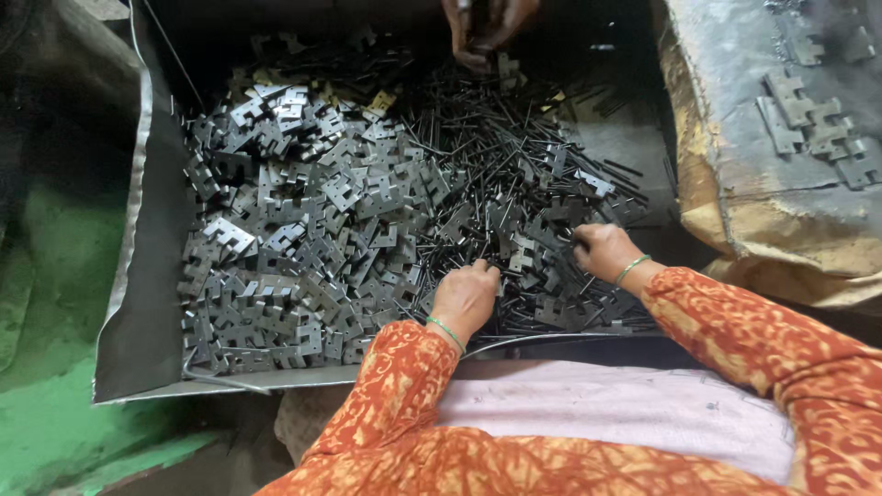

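A pale cloth (616, 409) lies across my lap, right against the near rim of the tray (138, 303), and my orange sleeves (735, 321) reach over it into the metal. My left hand (466, 296) sits knuckles-up just inside that rim, fingers curled down into the heap where the plates (303, 230) meet the pins (496, 138); whether it has pinched anything I cannot tell, since the fingertips are buried. My right hand (604, 250) is further toward the tray's right side, fingers closed into the dark pins and notched pieces there (again, what exactly it holds is hidden). The notched plates fill the tray's left half, the thin pins its middle and right. At the tray's far edge another person's hands (482, 28) are closed on a small piece. Off the tray's right side a few joined plates (818, 124) rest on a sack (735, 184). I judge this as the picking stage: each hand feeling out a part. The next move calls for a clean single pinch, lifting one piece free without dragging tangled neighbours.
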